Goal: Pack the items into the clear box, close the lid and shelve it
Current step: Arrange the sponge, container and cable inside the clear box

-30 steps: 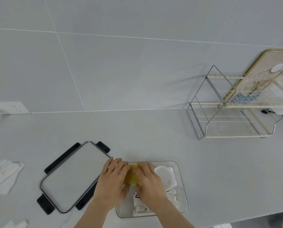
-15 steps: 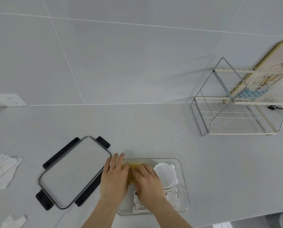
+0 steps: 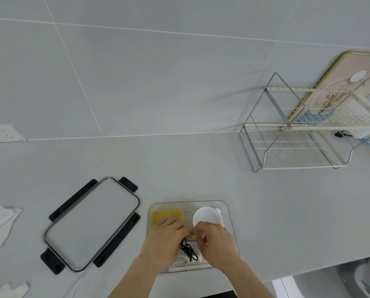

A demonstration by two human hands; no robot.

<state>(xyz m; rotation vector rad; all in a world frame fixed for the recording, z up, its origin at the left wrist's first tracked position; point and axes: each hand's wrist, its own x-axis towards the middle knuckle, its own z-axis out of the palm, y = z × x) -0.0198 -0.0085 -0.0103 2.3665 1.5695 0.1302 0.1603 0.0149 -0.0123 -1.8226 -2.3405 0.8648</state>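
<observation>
step: packing, lid not yet on | clear box [image 3: 227, 208] on desk, lid [image 3: 91, 222] just left of it | left hand [image 3: 162, 244] and right hand [image 3: 217, 241] inside box, grip pinched on black cable [image 3: 187, 251] | next: tuck cable in, fetch lid

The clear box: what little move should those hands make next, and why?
Probably tuck the black cable down flat. Both hands are over it inside the clear box, its loops look loose, and the lid lies off to the side.
</observation>
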